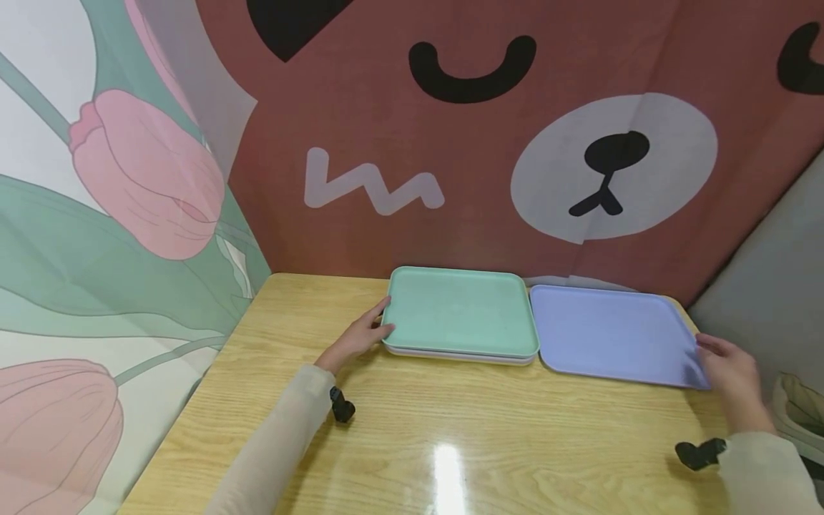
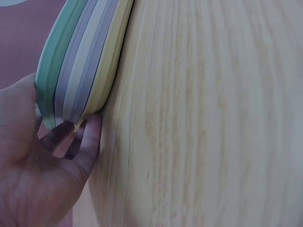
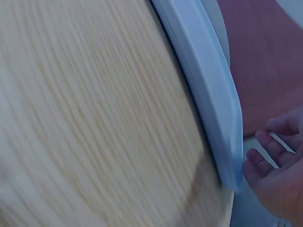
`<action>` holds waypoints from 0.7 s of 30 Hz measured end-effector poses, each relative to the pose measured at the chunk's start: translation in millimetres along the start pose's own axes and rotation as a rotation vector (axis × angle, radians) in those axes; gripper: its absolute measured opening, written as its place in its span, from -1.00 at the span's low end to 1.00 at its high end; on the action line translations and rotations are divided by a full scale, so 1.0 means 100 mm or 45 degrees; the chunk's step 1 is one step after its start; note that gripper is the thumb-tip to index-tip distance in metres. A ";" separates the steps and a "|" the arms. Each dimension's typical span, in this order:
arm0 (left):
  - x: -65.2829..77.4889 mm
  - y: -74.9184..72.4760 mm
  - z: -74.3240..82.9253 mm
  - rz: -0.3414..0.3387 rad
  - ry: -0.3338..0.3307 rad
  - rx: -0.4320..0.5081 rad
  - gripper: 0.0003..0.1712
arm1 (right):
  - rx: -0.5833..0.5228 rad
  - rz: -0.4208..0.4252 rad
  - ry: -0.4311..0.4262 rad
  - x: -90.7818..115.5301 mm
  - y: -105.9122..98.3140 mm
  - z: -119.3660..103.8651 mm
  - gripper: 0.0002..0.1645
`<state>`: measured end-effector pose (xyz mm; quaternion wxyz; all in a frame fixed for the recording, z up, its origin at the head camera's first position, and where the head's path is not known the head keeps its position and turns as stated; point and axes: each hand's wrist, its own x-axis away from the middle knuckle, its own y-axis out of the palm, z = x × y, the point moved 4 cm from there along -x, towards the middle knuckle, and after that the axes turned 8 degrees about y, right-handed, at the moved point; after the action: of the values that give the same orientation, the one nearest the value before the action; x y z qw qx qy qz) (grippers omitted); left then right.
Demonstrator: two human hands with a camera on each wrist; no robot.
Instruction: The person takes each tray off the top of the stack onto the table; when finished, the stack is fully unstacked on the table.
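Observation:
A green tray [image 1: 460, 311] lies on top of a stack. In the left wrist view the stack's side shows several layers, from the green rim [image 2: 54, 71] through purple and whitish ones to a yellow tray [image 2: 106, 66] on the wood. My left hand [image 1: 354, 342] holds the stack at its left end, thumb at the green rim and fingers bent in at the lower edges. To the right a purple tray [image 1: 618, 335] lies flat. My right hand [image 1: 734, 368] is at its right end, fingers loosely bent beside the corner, not wrapped round it.
The trays lie along the back of a wooden table [image 1: 386, 443], close to a hanging cloth [image 1: 360, 243] with a bear print. A tulip-print cloth [image 1: 148, 186] hangs at the left. A beige item [image 1: 798, 404] sits beyond the table's right edge.

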<state>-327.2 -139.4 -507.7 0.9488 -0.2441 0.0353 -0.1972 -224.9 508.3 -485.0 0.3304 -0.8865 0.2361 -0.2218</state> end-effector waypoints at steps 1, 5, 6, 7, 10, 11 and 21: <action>0.00 0.00 0.00 0.002 -0.001 -0.001 -0.18 | 0.011 0.010 -0.027 0.02 0.04 -0.05 -0.31; -0.01 0.00 -0.01 0.005 -0.006 0.001 -0.18 | 0.017 -0.037 -0.148 0.12 0.22 -0.28 -0.31; -0.01 0.00 -0.01 0.004 -0.005 0.000 -0.18 | 0.025 -0.051 -0.198 0.14 0.28 -0.34 -0.33; -0.01 0.00 -0.01 0.003 -0.002 -0.001 -0.18 | 0.024 -0.060 -0.242 0.16 0.33 -0.41 -0.34; 0.00 0.00 0.00 0.004 0.008 -0.011 -0.19 | -0.048 -0.115 -0.370 0.24 0.50 -0.58 -0.38; 0.00 0.00 0.00 0.005 0.010 -0.012 -0.19 | -0.086 -0.140 -0.398 0.27 0.55 -0.63 -0.39; -0.01 0.01 0.00 0.003 0.027 0.016 -0.18 | -0.202 -0.356 -0.414 0.62 0.99 -1.04 -0.36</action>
<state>-327.3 -138.4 -508.1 0.9502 -0.2361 0.0443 -0.1988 -259.9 357.1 -467.1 0.2595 -0.9578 0.0715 -0.1006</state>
